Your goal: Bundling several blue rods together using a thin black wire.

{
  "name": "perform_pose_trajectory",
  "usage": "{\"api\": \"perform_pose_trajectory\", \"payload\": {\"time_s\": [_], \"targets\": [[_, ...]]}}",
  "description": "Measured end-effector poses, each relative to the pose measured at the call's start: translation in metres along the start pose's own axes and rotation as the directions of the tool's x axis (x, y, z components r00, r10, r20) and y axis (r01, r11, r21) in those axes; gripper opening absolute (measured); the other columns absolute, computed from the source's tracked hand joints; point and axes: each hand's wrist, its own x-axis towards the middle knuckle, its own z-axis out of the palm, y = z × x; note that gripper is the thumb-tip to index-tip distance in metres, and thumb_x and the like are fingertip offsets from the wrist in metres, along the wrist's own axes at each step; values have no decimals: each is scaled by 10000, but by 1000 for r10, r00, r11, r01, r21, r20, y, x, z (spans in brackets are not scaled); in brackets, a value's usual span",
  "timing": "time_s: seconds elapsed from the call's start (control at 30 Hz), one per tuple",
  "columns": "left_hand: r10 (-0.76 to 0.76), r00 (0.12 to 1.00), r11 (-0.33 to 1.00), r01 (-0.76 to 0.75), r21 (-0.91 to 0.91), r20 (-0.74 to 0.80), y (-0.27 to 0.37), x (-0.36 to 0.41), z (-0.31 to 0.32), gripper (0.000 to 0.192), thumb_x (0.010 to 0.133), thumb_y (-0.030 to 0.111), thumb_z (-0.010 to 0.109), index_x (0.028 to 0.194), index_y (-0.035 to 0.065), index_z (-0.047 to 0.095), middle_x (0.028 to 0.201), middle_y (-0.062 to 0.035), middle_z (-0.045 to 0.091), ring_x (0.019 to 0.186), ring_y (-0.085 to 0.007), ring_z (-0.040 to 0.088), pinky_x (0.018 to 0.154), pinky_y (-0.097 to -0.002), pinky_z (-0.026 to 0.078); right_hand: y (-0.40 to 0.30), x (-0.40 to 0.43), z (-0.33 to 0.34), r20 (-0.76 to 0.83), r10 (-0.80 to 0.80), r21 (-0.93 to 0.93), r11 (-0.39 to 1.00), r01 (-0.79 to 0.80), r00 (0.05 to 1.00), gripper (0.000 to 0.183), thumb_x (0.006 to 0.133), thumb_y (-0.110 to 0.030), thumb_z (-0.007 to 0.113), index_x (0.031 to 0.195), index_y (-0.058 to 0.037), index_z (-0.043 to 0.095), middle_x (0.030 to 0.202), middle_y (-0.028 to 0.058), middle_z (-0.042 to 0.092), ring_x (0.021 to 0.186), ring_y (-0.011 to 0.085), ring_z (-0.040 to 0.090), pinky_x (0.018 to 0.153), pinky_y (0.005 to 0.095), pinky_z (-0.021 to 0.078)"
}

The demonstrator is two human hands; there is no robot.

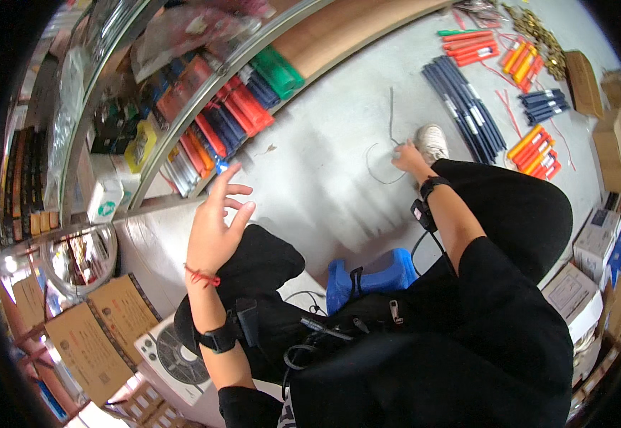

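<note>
My left hand (217, 227) is raised near the shelf's edge, fingers apart, with nothing in it. A red string bracelet (202, 277) circles that wrist. Low over the floor beside a white shoe (431, 142), my right hand (410, 159) is at a thin grey wire or cord (391, 115); whether its fingers grip the wire cannot be told. Part of the wire runs straight away from the hand, and a loop curves below it. Dark blue rolled tubes (466, 109) lie in a bundle on the floor to the right of the shoe.
Shelving at the left holds red rolls (243, 109), green rolls (278, 72) and dark blue ones. Orange and yellow bundles (535, 151) lie at the right, near cardboard boxes (613, 150). A blue plastic stool (342, 289) is beneath me. A box fan (176, 356) stands lower left.
</note>
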Motion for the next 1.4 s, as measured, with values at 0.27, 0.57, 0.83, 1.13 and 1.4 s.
{"api": "perform_pose_trajectory", "payload": {"time_s": [0.27,0.57,0.83,1.13,1.4], "targets": [[-126,985,992,126,-4,-118,-4,-33,-32,506,786,152,536,1246,87,334,936,-54,580,751,-118,530,673,-246,407,-1,12,17,18,126,48,991,-127,992,352,659,-239,572,800,83,583,913,259,552,880,367,525,787,382,426],[188,975,981,-182,63,-118,0,-12,-11,476,739,95,576,1185,98,408,950,-95,567,802,-189,540,743,-300,421,-155,-14,-91,204,-209,745,667,-14,956,318,760,-267,526,914,4,591,864,66,601,729,169,551,660,291,433],[294,951,924,-257,285,-97,11,-2,20,267,730,208,582,961,86,526,903,-76,574,875,-255,540,738,-337,403,-234,-120,-212,143,-680,968,-57,-246,719,436,868,-237,398,1190,55,366,1195,115,439,852,120,504,725,233,416],[366,930,926,-368,-81,-37,18,-6,23,243,794,259,501,722,31,546,608,-128,536,582,-286,531,553,-346,406,-187,-125,-265,42,-459,997,-36,-65,888,406,850,-123,426,1192,77,338,1210,166,405,839,137,538,703,206,470],[306,950,940,-311,-141,-55,5,-11,17,262,865,236,395,781,15,507,626,-70,479,583,-150,492,575,-269,405,-162,-106,-256,74,-174,981,-163,-103,982,126,814,-28,469,922,36,473,880,101,589,608,91,537,543,185,477]]}}
